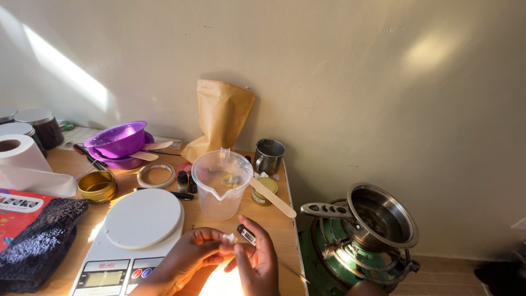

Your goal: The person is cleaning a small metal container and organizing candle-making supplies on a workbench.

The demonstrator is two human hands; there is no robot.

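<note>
My left hand (189,253) pinches a small white scrap (229,238) in its fingers; my right hand (258,257) is closed on the thermometer (246,234), its thin probe (293,270) running off low to the right, both held over the bench (276,227) edge just in front of the clear jug (221,183) and beside the scale (137,235). In my judgement, wiping goes best with the scrap pinched firmly and the thermometer kept steady, clear of the jug and the pot (378,216).
</note>
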